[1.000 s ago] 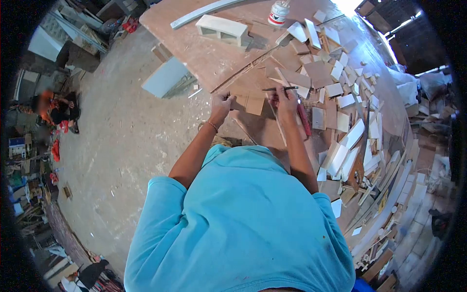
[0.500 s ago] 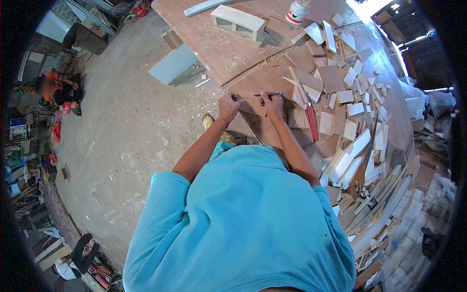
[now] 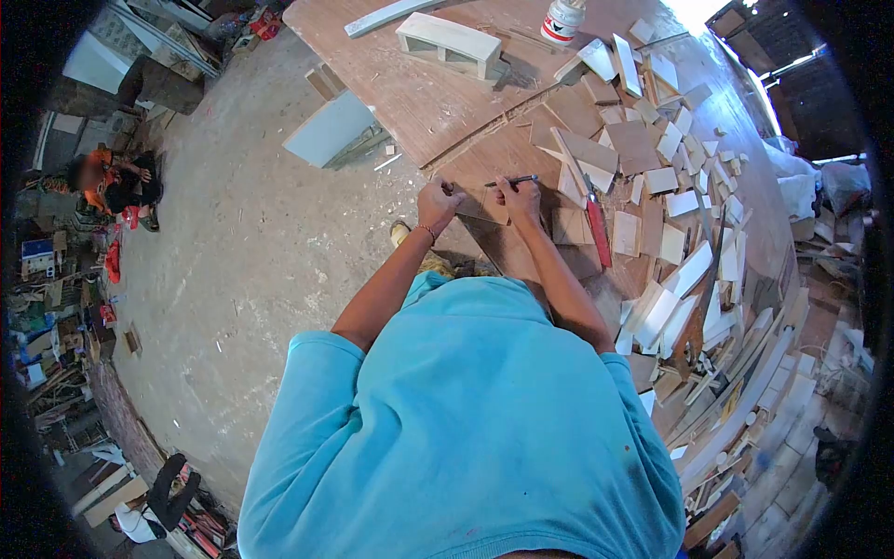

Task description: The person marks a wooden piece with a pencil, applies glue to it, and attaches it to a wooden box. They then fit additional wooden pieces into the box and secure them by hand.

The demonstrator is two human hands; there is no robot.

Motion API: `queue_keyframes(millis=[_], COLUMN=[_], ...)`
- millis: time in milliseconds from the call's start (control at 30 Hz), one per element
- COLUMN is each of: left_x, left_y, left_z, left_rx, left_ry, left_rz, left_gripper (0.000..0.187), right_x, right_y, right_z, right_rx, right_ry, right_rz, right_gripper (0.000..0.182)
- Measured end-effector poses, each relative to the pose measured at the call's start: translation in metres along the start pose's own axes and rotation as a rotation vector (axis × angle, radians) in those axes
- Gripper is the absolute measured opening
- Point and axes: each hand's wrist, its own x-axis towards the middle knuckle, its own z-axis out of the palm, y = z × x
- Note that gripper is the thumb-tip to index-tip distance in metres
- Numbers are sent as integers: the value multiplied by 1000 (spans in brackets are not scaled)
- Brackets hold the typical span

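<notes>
A dark pen [image 3: 523,178] is gripped in my right hand [image 3: 520,202], its shaft lying nearly level and its tip toward the left. Between my hands, at the near edge of the worktable, lies a thin flat wooden board [image 3: 484,207]. My left hand [image 3: 437,204] has its fingers pinched at the left end of this board; the exact fingertip contact is partly hidden. Just right of my right hand are a red-handled saw [image 3: 597,229] and a square wooden offcut [image 3: 574,226].
Wood offcuts [image 3: 637,147] are heaped over the right of the worktable [image 3: 410,98]. A small wooden frame [image 3: 449,43] and a white jar [image 3: 562,20] stand farther back. A pale panel [image 3: 331,129] leans beside the table. Another person [image 3: 121,182] sits at far left.
The view has shifted slightly. Both hands hold nearly the same places, and the pen stays in my right hand.
</notes>
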Motion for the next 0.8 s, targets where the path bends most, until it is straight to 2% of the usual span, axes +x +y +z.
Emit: queue_keyframes(millis=[367, 467, 800], left_x=[2, 1, 1], left_y=[-5, -6, -3], left_z=[4, 4, 2], left_rx=[-10, -7, -15], left_ry=[-11, -1, 0], left_rz=[-16, -1, -3], left_gripper=[34, 34, 33], right_x=[1, -11, 0], right_y=[6, -23, 5], right_z=[4, 1, 5], right_rx=[-10, -5, 48], right_ry=[101, 102, 115], right_rz=[-3, 29, 20], right_gripper=[21, 21, 21])
